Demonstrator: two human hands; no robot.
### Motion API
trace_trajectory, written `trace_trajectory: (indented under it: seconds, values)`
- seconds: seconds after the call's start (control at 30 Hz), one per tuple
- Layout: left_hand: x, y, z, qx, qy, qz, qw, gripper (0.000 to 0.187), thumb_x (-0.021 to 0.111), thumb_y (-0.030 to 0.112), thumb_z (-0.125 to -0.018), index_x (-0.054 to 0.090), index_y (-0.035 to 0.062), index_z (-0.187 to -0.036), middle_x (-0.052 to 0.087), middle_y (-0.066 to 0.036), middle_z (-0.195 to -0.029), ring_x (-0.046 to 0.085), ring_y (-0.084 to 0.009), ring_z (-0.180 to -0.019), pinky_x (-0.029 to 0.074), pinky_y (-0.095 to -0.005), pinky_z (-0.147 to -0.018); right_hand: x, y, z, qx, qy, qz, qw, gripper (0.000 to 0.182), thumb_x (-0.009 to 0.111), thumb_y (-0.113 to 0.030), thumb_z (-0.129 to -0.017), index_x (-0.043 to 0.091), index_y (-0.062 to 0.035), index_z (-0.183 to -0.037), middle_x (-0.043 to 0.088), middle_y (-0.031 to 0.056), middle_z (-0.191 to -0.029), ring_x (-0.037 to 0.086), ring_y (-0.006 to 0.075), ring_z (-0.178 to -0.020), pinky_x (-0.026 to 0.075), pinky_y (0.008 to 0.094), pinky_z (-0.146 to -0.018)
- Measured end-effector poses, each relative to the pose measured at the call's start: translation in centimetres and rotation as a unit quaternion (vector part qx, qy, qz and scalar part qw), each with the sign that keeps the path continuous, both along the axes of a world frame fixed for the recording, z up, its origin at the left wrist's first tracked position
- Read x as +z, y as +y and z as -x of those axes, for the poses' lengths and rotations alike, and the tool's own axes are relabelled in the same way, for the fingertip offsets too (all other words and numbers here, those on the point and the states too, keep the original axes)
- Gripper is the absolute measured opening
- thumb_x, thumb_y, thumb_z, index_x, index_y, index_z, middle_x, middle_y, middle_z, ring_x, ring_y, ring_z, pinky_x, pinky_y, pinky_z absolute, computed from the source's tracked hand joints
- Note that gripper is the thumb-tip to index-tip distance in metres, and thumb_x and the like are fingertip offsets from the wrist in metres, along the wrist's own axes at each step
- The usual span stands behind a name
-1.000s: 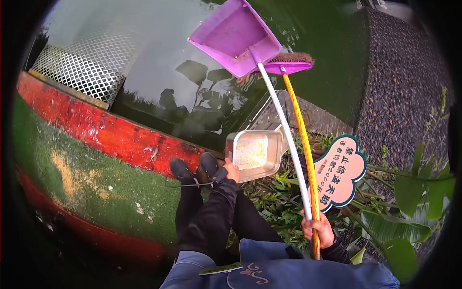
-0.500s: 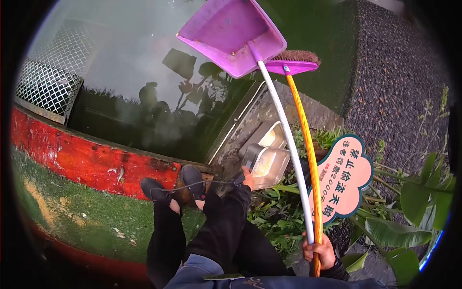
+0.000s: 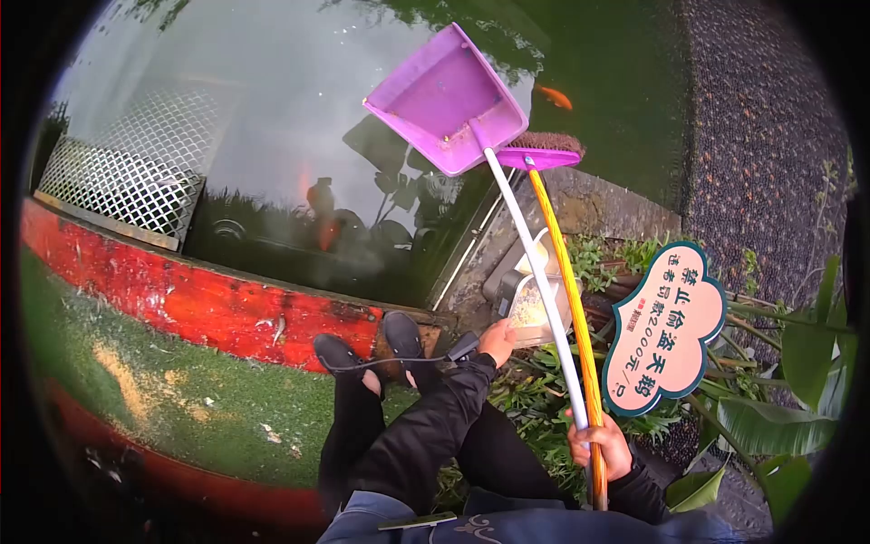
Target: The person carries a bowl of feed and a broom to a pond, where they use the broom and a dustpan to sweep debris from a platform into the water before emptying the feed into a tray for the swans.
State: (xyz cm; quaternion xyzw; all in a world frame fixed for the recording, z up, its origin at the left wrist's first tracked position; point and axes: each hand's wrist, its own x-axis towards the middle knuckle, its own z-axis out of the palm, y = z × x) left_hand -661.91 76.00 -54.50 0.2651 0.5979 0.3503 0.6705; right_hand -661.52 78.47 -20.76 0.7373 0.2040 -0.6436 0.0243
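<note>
My right hand (image 3: 602, 448) is wrapped round the white pole of a purple dustpan (image 3: 453, 100) and the yellow-orange handle (image 3: 571, 290) of a broom. The dustpan and the broom head (image 3: 544, 152) are raised over the pond side. My left hand (image 3: 497, 341) is at the near edge of a metal tray (image 3: 553, 317) with pale crumbs inside, its fingers closed on the rim. Another metal tray (image 3: 507, 268) lies just beyond, partly behind the poles.
Green pond water (image 3: 299, 118) with orange fish spreads ahead. A red ledge (image 3: 199, 286) borders green turf (image 3: 236, 399). Metal mesh (image 3: 127, 181) stands at the left. A pink sign (image 3: 666, 326) and leafy plants (image 3: 761, 426) are at the right.
The view has shifted, so the shoes and trays sit further right. The dustpan and broom head have come lower in view. Orange fish now show in the water.
</note>
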Motion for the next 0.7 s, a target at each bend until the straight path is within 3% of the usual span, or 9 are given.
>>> trace_trajectory:
  seconds: [0.1,0.17,0.23,0.27,0.33,0.43,0.5,0.57,0.7]
  values:
    - [7.2,0.0,4.4,0.149,-0.057,-0.023,0.987,0.037,0.045,0.032,-0.088,0.05,0.004,-0.112,0.059,-0.01,-0.103,0.056,-0.0264,-0.095,0.042,-0.0331,-0.084,1.3,0.3,1.8,-0.032,0.078,0.023,0.996,0.041,0.049,-0.004,-0.069,0.043,-0.0002,-0.109,0.042,0.0061,-0.062,0.038,0.0124,-0.045,0.033,0.0254,-0.039]
    - [12.5,-0.5,7.9,0.329,-0.464,0.017,0.822,0.038,0.052,0.036,-0.084,0.054,0.0046,-0.106,0.06,-0.01,-0.094,0.058,-0.0183,-0.084,0.045,-0.0302,-0.074,1.4,0.4,3.6,-0.063,0.137,0.052,0.987,0.04,0.052,-0.005,-0.07,0.043,-0.0001,-0.109,0.043,0.006,-0.064,0.039,0.0129,-0.045,0.034,0.0252,-0.042]
    - [19.1,-1.0,12.8,0.292,-0.52,0.011,0.802,0.039,0.053,0.037,-0.084,0.051,0.0059,-0.108,0.058,-0.005,-0.087,0.056,-0.0118,-0.079,0.045,-0.0259,-0.069,0.5,-0.2,5.3,-0.066,0.186,0.076,0.977,0.034,0.053,-0.011,-0.072,0.046,-0.0003,-0.104,0.044,0.0045,-0.063,0.041,0.013,-0.048,0.036,0.0251,-0.045]
    - [21.3,-1.5,14.5,0.256,-0.504,0.032,0.824,0.035,0.055,0.029,-0.083,0.047,0.0047,-0.107,0.055,-0.003,-0.081,0.055,-0.013,-0.071,0.046,-0.0263,-0.063,-0.4,-0.7,5.6,-0.065,0.177,0.107,0.976,0.031,0.053,-0.013,-0.072,0.048,0.0002,-0.1,0.045,0.0045,-0.063,0.043,0.0135,-0.049,0.037,0.0252,-0.047]
    - [21.0,-1.7,13.2,0.403,-0.399,0.058,0.822,0.026,0.056,0.015,-0.079,0.047,0.0043,-0.101,0.053,-0.002,-0.076,0.052,-0.0129,-0.063,0.045,-0.0265,-0.053,-1.0,-1.8,7.2,-0.056,0.208,0.155,0.964,0.023,0.054,-0.016,-0.073,0.052,0.0006,-0.089,0.05,0.0057,-0.065,0.048,0.0155,-0.054,0.042,0.0249,-0.053]
    - [17.8,-3.2,13.7,0.345,-0.315,0.144,0.872,0.021,0.052,0.009,-0.079,0.046,0.0021,-0.098,0.055,-0.008,-0.079,0.055,-0.0165,-0.064,0.047,-0.0302,-0.054,0.2,-3.1,9.2,-0.036,0.16,0.12,0.979,0.031,0.052,-0.008,-0.072,0.049,0.0013,-0.101,0.057,0.0103,-0.092,0.058,0.0199,-0.083,0.049,0.0281,-0.071]
    - [18.8,-4.7,15.1,0.427,-0.335,0.223,0.81,0.011,0.049,0.003,-0.078,0.046,-0.0001,-0.088,0.058,-0.015,-0.084,0.061,-0.0241,-0.063,0.051,-0.0329,-0.051,0.2,-3.3,9.1,-0.025,0.21,0.156,0.965,0.029,0.051,-0.004,-0.073,0.05,0.0006,-0.102,0.058,0.0139,-0.103,0.059,0.0238,-0.091,0.048,0.0328,-0.078]
    - [17.8,-7.7,17.8,0.455,-0.256,0.224,0.823,0.009,0.055,0.005,-0.071,0.051,-0.0034,-0.071,0.051,-0.01,-0.054,0.05,-0.0178,-0.039,0.039,-0.0304,-0.032,0.7,-3.0,8.1,-0.028,0.174,0.158,0.972,0.025,0.052,-0.005,-0.073,0.051,-0.0016,-0.099,0.058,0.014,-0.104,0.059,0.0237,-0.089,0.049,0.0329,-0.075]
    - [15.1,-11.2,24.0,0.464,-0.166,0.348,0.798,0.009,0.046,0.004,-0.074,0.048,-0.0039,-0.069,0.046,-0.01,-0.049,0.046,-0.0213,-0.034,0.035,-0.0337,-0.031,0.1,-1.6,3.9,-0.03,0.178,0.227,0.957,0.015,0.054,-0.004,-0.073,0.05,-0.0046,-0.087,0.06,0.0125,-0.091,0.061,0.0211,-0.078,0.051,0.0316,-0.06]
